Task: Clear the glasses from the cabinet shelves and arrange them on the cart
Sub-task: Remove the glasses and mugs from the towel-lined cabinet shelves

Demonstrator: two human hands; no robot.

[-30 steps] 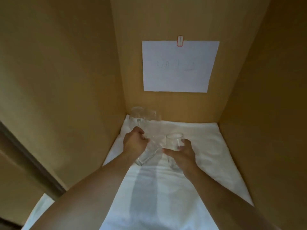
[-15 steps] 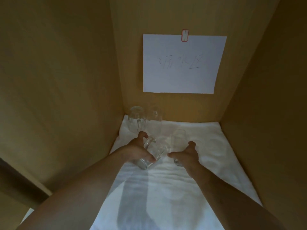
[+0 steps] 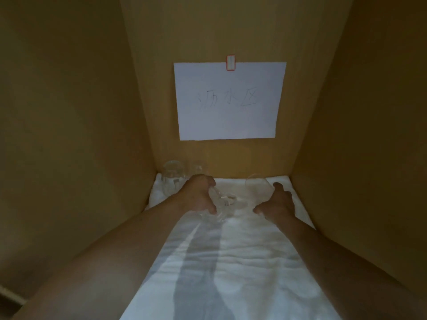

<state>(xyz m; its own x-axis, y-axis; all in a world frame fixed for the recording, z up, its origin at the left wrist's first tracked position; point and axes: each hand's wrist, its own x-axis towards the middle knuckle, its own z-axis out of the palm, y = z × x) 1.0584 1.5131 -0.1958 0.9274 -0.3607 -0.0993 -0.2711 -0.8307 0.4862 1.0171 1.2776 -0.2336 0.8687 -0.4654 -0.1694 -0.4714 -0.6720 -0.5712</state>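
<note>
Cabinet towel [image 3: 231, 262]: left hand [image 3: 198, 195] still grips tilted glass [image 3: 221, 204]; right hand [image 3: 277, 202], previously nearer, now spread beside second glass [image 3: 256, 188].

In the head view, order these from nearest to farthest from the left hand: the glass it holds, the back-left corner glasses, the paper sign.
1. Held glass, gripped in the left hand.
2. Corner glasses, just behind, back-left.
3. Paper sign, up on the back wall.
</note>
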